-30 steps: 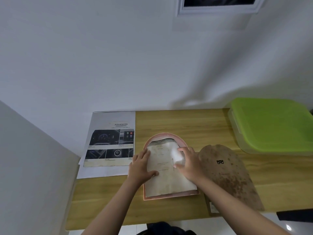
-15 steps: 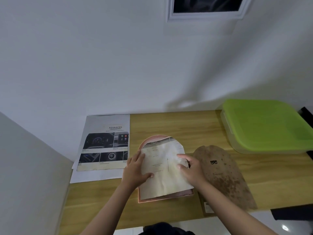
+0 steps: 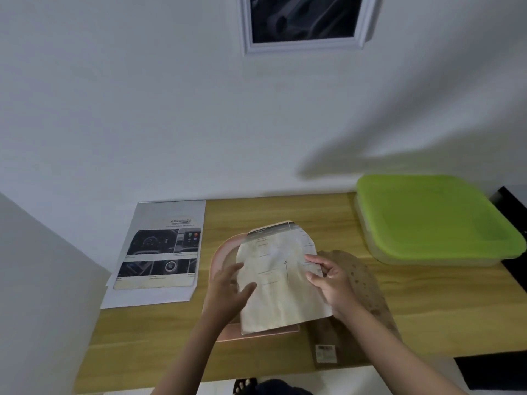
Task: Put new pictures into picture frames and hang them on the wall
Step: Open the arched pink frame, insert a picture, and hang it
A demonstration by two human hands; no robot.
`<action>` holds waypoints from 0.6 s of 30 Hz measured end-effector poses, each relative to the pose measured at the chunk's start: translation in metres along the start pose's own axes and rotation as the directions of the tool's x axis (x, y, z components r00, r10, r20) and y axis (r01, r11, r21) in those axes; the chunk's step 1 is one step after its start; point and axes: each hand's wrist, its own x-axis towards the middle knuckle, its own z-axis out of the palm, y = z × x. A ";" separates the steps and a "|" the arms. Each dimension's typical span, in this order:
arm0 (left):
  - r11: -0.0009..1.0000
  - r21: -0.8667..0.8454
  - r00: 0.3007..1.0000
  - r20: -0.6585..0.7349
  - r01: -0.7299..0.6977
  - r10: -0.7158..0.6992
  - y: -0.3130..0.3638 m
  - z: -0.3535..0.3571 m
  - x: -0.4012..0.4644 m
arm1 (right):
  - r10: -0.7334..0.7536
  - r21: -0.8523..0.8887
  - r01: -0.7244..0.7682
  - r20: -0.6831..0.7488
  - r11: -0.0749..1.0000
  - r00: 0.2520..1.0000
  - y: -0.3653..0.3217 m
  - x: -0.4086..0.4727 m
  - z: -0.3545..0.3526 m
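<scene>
An arch-shaped pink picture frame (image 3: 221,253) lies face down on the wooden table (image 3: 427,306). Above it is a yellowed, arch-cut paper picture (image 3: 278,286), tilted and lifted off the frame. My right hand (image 3: 330,283) pinches the paper's right edge. My left hand (image 3: 228,292) hovers with fingers spread at the paper's left edge, over the frame. The brown arch-shaped backing board (image 3: 368,283) rests just right of the frame, partly under my right wrist. A white-framed dark picture (image 3: 303,21) hangs on the wall above.
A printed car brochure page (image 3: 162,252) on white sheets lies at the table's left, against the wall. A green-lidded plastic box (image 3: 433,218) sits at the back right. A dark object (image 3: 510,201) is at the right edge.
My right hand has raised the paper picture off the pink frame and shifted it right. My left hand has come off the paper. The view has tilted up, showing more of the hung frame.
</scene>
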 end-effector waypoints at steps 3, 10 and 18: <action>0.991 -0.130 0.999 0.005 0.033 -0.033 0.028 0.025 -0.011 | -0.001 0.036 0.000 0.006 0.999 1.000 -0.006 -0.009 -0.038; 0.989 -0.147 0.996 0.085 0.031 -0.018 0.094 0.110 -0.048 | 0.052 -0.137 -0.057 -0.045 0.989 0.998 0.004 -0.037 -0.169; 1.000 -0.022 0.983 0.182 0.000 0.004 0.144 0.222 -0.074 | 0.102 -0.319 -0.169 -0.215 0.933 0.971 0.032 -0.066 -0.292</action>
